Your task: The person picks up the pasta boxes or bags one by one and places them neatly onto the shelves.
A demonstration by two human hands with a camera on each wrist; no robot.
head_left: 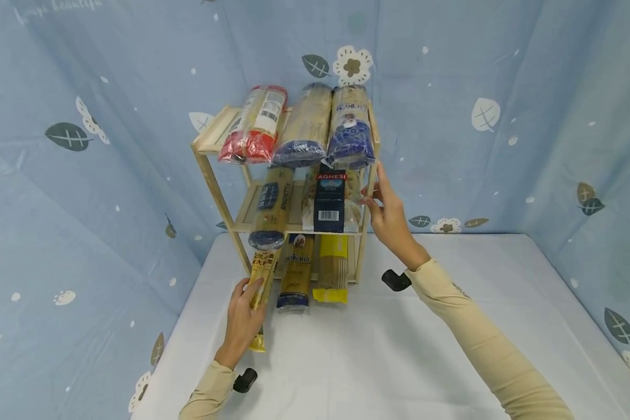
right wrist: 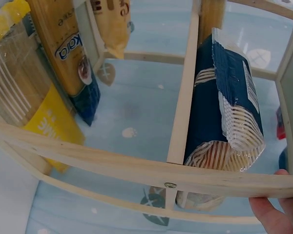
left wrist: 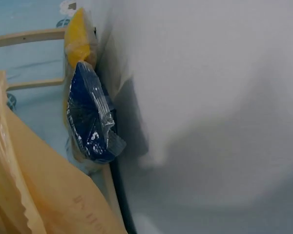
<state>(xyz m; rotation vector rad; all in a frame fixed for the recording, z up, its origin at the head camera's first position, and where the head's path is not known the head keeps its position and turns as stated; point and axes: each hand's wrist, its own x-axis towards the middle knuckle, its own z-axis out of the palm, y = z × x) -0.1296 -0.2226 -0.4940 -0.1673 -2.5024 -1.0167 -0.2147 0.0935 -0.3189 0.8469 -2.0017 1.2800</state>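
My left hand (head_left: 244, 318) grips a yellow pasta packet (head_left: 264, 265) at the lower left of a small wooden rack (head_left: 212, 189). The packet's near end sticks out past the fingers, over the white table; its wrapper (left wrist: 53, 180) fills the lower left of the left wrist view. On the opposite side, my right hand (head_left: 391, 216) holds the rack's right upright (right wrist: 112, 163) at middle-shelf height, with fingertips (right wrist: 271, 214) against the wood. Just inside that upright lies a dark blue Agnesi pasta bag (head_left: 331, 195). Beside the left hand, a blue-ended Ankara pasta packet (head_left: 296, 271) rests on the bottom level.
A red-ended pasta packet (head_left: 252, 125) and two blue-ended ones (head_left: 304, 125) lie across the top shelf. A spaghetti packet (head_left: 272, 204) juts from the middle shelf, above the left hand. At bottom right sits a yellow-ended spaghetti packet (head_left: 333, 262). Blue patterned cloth (head_left: 478, 175) hangs behind.
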